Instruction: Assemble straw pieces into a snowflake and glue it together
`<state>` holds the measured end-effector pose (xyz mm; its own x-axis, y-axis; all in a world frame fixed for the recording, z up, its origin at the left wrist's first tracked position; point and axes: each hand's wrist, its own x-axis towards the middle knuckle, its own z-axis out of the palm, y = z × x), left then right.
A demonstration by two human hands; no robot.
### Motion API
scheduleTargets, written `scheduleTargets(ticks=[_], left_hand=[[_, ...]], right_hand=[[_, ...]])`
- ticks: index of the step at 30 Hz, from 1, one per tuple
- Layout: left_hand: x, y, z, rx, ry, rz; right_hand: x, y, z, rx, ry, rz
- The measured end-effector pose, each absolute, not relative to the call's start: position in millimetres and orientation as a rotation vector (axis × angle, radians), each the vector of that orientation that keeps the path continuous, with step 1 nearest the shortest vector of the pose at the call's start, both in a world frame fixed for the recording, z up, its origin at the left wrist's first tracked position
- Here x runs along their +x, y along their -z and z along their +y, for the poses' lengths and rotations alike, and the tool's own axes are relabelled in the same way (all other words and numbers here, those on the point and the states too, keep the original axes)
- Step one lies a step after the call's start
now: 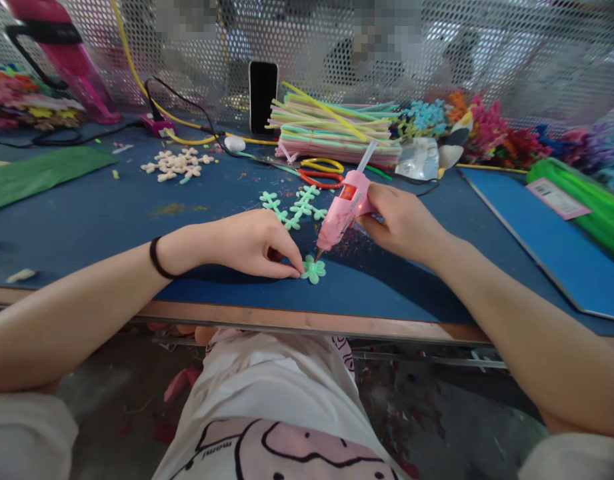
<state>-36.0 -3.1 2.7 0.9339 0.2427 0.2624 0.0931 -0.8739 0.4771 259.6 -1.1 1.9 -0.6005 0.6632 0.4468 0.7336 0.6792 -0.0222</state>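
Note:
A small mint-green flower shape (314, 270) lies on the blue table mat (111, 213) near the front edge. My left hand (251, 243) pinches its left side with curled fingers, holding it flat. My right hand (401, 223) grips a pink hot glue gun (343, 210) tilted down to the left, its nozzle tip touching the top of the flower. A glue stick pokes out of the gun's back end. Just behind lie several more green flower pieces (297, 207).
White flower pieces (177, 163) lie at back left beside a green sheet (37, 173). A phone (263, 97) stands against the mesh wall, next to a bundle of pastel straws (331, 127), scissors (321, 172) and colourful craft stock (491, 130). A blue board (551, 240) lies right.

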Motion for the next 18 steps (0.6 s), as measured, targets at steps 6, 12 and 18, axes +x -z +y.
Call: scheduleTargets(ticks=[6,12,18], left_hand=[[-35.6,-3.1,-3.5,2.63,-0.45,0.221],[-35.6,-3.3,-3.5,2.629,-0.412,0.261],[-35.6,-4.4,-4.7,2.604,-0.367,0.317]], right_hand=[[259.1,-2.1,-1.6,-1.085,0.246,-2.466],[259.7,-1.6,-1.6,-1.099,0.235,-2.467],[261.3,-2.6,-0.9,-1.068,0.234,-2.467]])
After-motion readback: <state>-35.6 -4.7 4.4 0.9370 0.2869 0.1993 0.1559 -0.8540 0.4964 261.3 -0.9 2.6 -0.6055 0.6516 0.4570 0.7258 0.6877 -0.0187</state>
